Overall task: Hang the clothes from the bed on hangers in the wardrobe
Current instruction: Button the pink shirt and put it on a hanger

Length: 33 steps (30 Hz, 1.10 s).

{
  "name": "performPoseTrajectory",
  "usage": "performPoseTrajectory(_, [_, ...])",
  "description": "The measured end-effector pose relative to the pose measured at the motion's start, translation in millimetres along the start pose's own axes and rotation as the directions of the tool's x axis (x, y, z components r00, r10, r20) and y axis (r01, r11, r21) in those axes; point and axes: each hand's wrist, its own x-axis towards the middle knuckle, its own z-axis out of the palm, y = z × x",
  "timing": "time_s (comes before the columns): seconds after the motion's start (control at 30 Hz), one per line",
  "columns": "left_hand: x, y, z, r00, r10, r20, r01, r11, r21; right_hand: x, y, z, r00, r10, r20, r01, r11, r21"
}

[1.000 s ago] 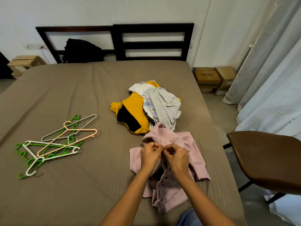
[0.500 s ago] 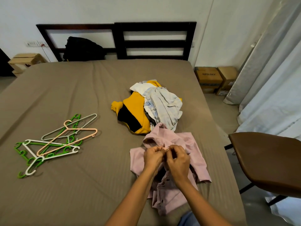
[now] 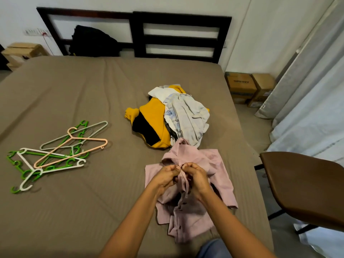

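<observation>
Not much has shifted in this last second: the two hands have closed in a touch, and the pink shirt (image 3: 217,164) stays crumpled on the near side of the bed (image 3: 93,90), just below the pile of clothes (image 3: 154,116). The left hand (image 3: 164,176) and right hand (image 3: 198,178) each pinch the shirt's front just under the collar, fingertips nearly meeting, probably working a button. The hangers (image 3: 55,154) lie untouched, well to the left.

One word is legible: "SPINNY", printed dark on the side of a cardboard box (image 3: 240,86) set on the floor beside the bed (image 3: 96,94), at its headboard end. Labels on the neighbouring box (image 3: 262,88) are too small to be read.
</observation>
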Motion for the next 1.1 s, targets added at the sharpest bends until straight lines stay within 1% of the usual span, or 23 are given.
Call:
performPoseTrajectory(0.03, [1.2,1.5,-4.8,0.999,0.012,0.039,-0.013,0.999,0.033,2.1,-6.5,-1.6,0.991,0.117,0.057,-0.12,0.991,0.051])
performPoseTrajectory(0.1, [2.8,6.7,-12.2,0.994,0.02,0.105,-0.032,0.993,0.117,6.1,-15.5,-3.3,0.954,0.285,0.097,-0.291,0.955,0.055])
performPoseTrajectory(0.13, [3.0,9.2,-14.9,0.994,0.022,0.103,-0.038,0.988,0.151,9.9,-15.2,-2.8,0.94,0.332,0.072,-0.334,0.942,0.018])
performPoseTrajectory(0.17, [6.6,9.4,-18.6,0.996,0.034,0.08,-0.048,0.982,0.185,13.9,-14.0,0.6,0.94,0.339,0.028,-0.337,0.939,-0.065])
performPoseTrajectory(0.2, [11.7,7.8,-21.0,0.999,0.043,0.033,-0.049,0.976,0.21,16.8,-10.3,2.6,0.957,0.289,-0.038,-0.291,0.94,-0.176])
performPoseTrajectory(0.23, [19.3,4.6,-25.2,0.996,0.075,-0.045,-0.062,0.969,0.24,20.1,-6.8,5.8,0.977,0.184,-0.107,-0.208,0.932,-0.298])
performPoseTrajectory(0.27, [24.9,2.4,-31.6,0.984,0.107,-0.141,-0.069,0.965,0.252,24.4,-2.2,10.5,0.987,0.039,-0.157,-0.103,0.9,-0.423])
performPoseTrajectory(0.3, [30.2,-0.9,-40.9,0.965,0.133,-0.224,-0.073,0.964,0.257,26.4,1.2,16.6,0.978,-0.112,-0.178,-0.005,0.835,-0.55])
performPoseTrajectory(0.33, [35.2,-5.6,-53.9,0.944,0.149,-0.295,-0.074,0.965,0.251,29.9,4.1,23.5,0.961,-0.232,-0.149,0.074,0.737,-0.672])
performPoseTrajectory(0.37, [36.2,-10.5,-68.7,0.923,0.15,-0.355,-0.066,0.969,0.239,33.6,6.3,33.4,0.954,-0.291,-0.071,0.136,0.632,-0.763])
performPoseTrajectory(0.4, [38.3,-20.1,-87.0,0.902,0.141,-0.408,-0.047,0.971,0.233,39.5,9.8,45.0,0.957,-0.289,0.035,0.197,0.552,-0.81])
performPoseTrajectory(0.43, [39.3,-31.6,-108.2,0.881,0.138,-0.452,-0.033,0.972,0.231,46.1,14.8,59.2,0.956,-0.251,0.151,0.259,0.484,-0.836])
performPoseTrajectory(0.47, [37.5,-43.5,-131.3,0.855,0.144,-0.498,-0.031,0.973,0.228,55.9,23.0,76.0,0.941,-0.213,0.264,0.331,0.407,-0.851])
performPoseTrajectory(0.53, [43.9,-78.8,-185.7,0.791,0.134,-0.597,0.022,0.969,0.247,75.9,42.6,114.9,0.876,-0.139,0.461,0.482,0.226,-0.847])
performPoseTrajectory(0.6, [33.2,-94.0,-228.6,0.732,0.076,-0.677,0.158,0.948,0.278,98.1,65.3,159.6,0.789,-0.026,0.614,0.614,0.061,-0.787])
performPoseTrajectory(0.63, [29.9,-101.8,-250.1,0.699,0.062,-0.713,0.223,0.928,0.3,110.1,77.4,183.4,0.745,0.035,0.667,0.667,-0.006,-0.745])
performPoseTrajectory(0.7, [26.7,-115.0,-290.5,0.63,0.069,-0.774,0.298,0.898,0.322,138.4,106.8,232.4,0.67,0.142,0.729,0.742,-0.09,-0.665])
performPoseTrajectory(0.77, [34.4,-131.2,-329.0,0.577,0.065,-0.814,0.327,0.895,0.303,170.3,138.1,280.5,0.613,0.202,0.764,0.79,-0.144,-0.595])
performPoseTrajectory(0.8, [40.6,-141.0,-344.6,0.572,0.062,-0.818,0.318,0.903,0.29,186.3,153.6,301.6,0.589,0.222,0.777,0.808,-0.186,-0.559])
performPoseTrajectory(0.9, [57.6,-166.9,-373.0,0.601,0.097,-0.793,0.322,0.879,0.351,233.2,191.5,352.6,0.515,0.246,0.821,0.834,-0.366,-0.413])
performPoseTrajectory(0.93, [63.3,-176.8,-378.0,0.604,0.119,-0.788,0.312,0.874,0.372,248.0,201.7,364.7,0.51,0.251,0.823,0.823,-0.422,-0.381])
performPoseTrajectory(1.03, [76.3,-191.0,-384.5,0.613,0.156,-0.774,0.295,0.864,0.408,286.3,225.7,382.9,0.573,0.244,0.783,0.729,-0.589,-0.35])
performPoseTrajectory(1.1, [83.1,-195.4,-388.3,0.614,0.15,-0.775,0.313,0.855,0.414,297.5,235.6,383.4,0.597,0.233,0.768,0.665,-0.679,-0.311])
